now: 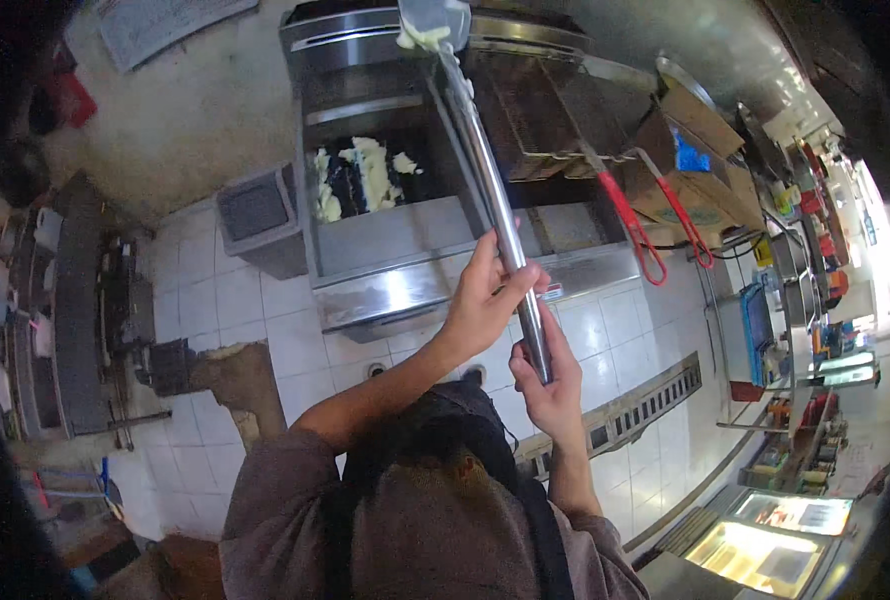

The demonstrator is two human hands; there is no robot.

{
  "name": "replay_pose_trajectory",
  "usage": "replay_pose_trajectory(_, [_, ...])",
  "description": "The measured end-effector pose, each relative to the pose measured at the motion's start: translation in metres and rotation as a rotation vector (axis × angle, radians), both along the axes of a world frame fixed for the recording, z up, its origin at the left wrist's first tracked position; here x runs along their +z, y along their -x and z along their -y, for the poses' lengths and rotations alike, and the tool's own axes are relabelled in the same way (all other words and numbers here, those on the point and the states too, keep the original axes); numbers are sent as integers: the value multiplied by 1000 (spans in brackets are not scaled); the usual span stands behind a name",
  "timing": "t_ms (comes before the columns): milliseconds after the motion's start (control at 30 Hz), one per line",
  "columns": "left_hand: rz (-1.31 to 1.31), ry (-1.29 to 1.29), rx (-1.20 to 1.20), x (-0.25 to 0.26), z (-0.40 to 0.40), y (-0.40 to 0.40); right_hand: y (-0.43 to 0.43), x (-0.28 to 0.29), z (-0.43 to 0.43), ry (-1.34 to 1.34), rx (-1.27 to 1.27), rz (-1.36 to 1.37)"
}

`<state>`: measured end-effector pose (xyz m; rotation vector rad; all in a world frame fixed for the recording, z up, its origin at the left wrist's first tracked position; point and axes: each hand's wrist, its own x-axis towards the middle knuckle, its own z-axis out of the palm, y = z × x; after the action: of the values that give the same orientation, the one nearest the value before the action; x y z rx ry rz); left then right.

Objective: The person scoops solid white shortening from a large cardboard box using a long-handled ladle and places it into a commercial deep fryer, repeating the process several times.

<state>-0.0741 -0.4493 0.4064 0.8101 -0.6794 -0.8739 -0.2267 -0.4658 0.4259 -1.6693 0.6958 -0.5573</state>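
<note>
My left hand (pixel 486 300) is wrapped around the middle of a long metal handle (pixel 486 150). Lower down, at the handle's end, my right hand (pixel 550 375) grips it too. At the handle's far end, near the picture's top edge, a flat-bottomed scoop or ladle (pixel 437 22) bears pale, creamy solid fat. Under and left of the handle lies an open deep fryer vat (pixel 389 232), with lumps of pale solid fat (pixel 374 172) on its dark inner part. Wire fryer baskets (pixel 535 105) rest over the vat to the right.
Red-coated basket handles (pixel 625 217) stick out towards me at the right. Beyond them stands an open cardboard box (pixel 704 191) with something blue inside. A grey bin (pixel 257 214) is left of the fryer. A floor drain grate (pixel 640 412) crosses the white tiles at right.
</note>
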Motion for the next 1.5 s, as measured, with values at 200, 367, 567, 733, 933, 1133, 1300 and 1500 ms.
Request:
replay_pose_trajectory(200, [133, 56, -166, 55, 55, 78, 83, 6, 43, -45, -147, 271])
replay_pose_trajectory(367, [137, 201, -380, 73, 140, 191, 193, 13, 100, 246, -310, 549])
replay_pose_trajectory(567, [50, 184, -704, 53, 222, 305, 302, 5, 134, 209, -562, 416])
replay_pose_trajectory(733, [-42, 118, -872, 41, 284, 367, 350, -16, 173, 178, -769, 510])
replay_pose_trajectory(933, [-115, 159, -896, 39, 380, 407, 352, -13, 281, 717, -1092, 562])
replay_pose_trajectory(1133, [-368, 308, -777, 49, 498, 432, 348, 24, 429, 875, -972, 775])
replay_pose_trajectory(1300, [-413, 429, -783, 78, 590, 432, 372, 116, 550, 754, -454, 1213])
replay_pose_trajectory(1500, [178, 333, -897, 44, 662, 393, 369, 177, 677, 473, -344, 1300])
